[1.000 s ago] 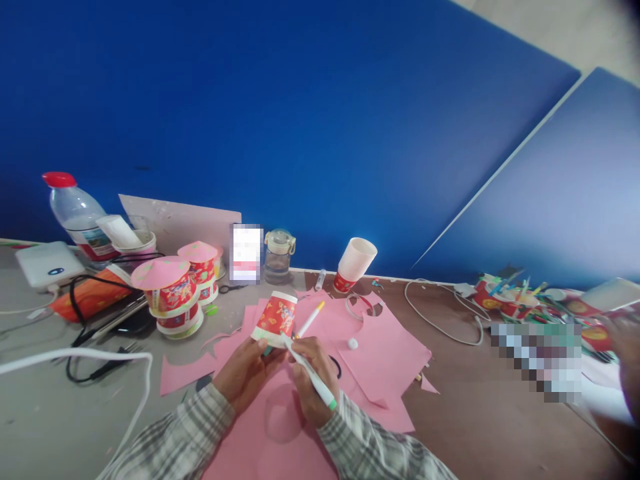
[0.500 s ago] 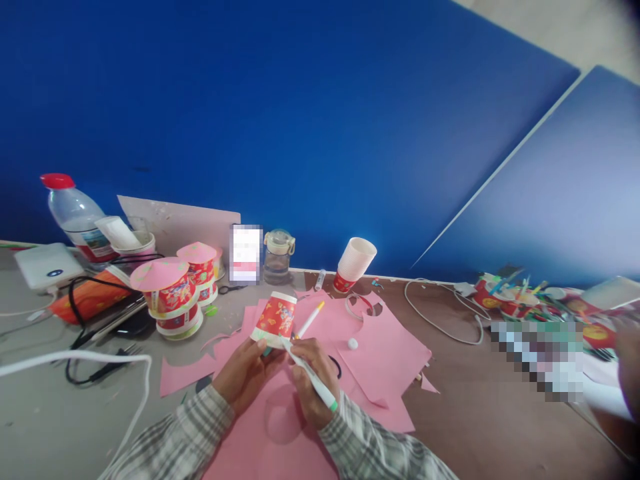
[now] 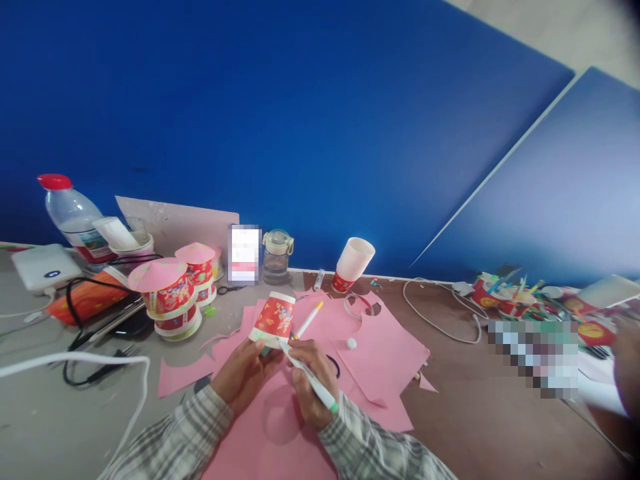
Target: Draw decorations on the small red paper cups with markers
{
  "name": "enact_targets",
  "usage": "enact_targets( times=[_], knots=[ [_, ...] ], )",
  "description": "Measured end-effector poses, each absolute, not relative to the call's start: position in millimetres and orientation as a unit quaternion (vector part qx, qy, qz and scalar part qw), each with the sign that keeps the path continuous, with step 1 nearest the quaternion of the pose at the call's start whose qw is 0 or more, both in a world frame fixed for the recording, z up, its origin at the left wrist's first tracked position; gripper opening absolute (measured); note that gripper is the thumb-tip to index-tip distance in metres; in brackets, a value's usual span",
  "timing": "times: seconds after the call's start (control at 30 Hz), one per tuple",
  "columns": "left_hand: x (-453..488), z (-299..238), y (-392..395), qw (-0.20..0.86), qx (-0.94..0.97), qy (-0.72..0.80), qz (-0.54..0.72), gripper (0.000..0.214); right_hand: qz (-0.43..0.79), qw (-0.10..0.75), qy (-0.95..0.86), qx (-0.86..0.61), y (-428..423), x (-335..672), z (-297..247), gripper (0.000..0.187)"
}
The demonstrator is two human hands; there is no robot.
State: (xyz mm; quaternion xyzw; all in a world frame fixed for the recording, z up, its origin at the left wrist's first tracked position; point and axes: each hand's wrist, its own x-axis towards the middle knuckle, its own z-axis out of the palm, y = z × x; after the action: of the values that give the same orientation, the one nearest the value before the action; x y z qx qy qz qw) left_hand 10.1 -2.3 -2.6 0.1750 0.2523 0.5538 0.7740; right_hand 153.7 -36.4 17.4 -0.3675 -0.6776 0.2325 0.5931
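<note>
My left hand (image 3: 243, 375) is closed round the lower end of a red patterned paper cup (image 3: 273, 318) with a pale green band, held tilted above the pink paper (image 3: 380, 347). My right hand (image 3: 311, 380) is closed on a white pen with a green end (image 3: 309, 377), its tip against the cup's lower rim. A second white pen with a yellow tip (image 3: 309, 320) sticks out just behind my right hand; whether the hand grips it I cannot tell.
Stacked red cups with pink cone lids (image 3: 167, 293) stand at the left, beside a water bottle (image 3: 73, 217), cables (image 3: 95, 360) and a white device (image 3: 43, 267). A glass jar (image 3: 277, 255) and tilted white cup (image 3: 353, 263) stand behind. Another person's hand (image 3: 627, 373) is at the right edge.
Almost nothing differs: the view has shifted slightly and both hands keep their grip on the cup and pen in the same place.
</note>
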Motion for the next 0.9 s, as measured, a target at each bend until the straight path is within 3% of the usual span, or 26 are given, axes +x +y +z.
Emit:
enact_targets(
  times=[0.4, 0.9],
  knots=[
    [9.4, -3.8, -2.9, 0.775, 0.167, 0.251, 0.555, 0.029, 0.221, 0.597, -0.672, -0.378, -34.2, 152.6, 23.3, 0.018],
    [8.5, -3.3, -2.7, 0.777, 0.161, 0.245, 0.558, 0.031, 0.228, 0.595, -0.668, -0.384, -34.5, 153.2, 21.6, 0.019]
  ],
)
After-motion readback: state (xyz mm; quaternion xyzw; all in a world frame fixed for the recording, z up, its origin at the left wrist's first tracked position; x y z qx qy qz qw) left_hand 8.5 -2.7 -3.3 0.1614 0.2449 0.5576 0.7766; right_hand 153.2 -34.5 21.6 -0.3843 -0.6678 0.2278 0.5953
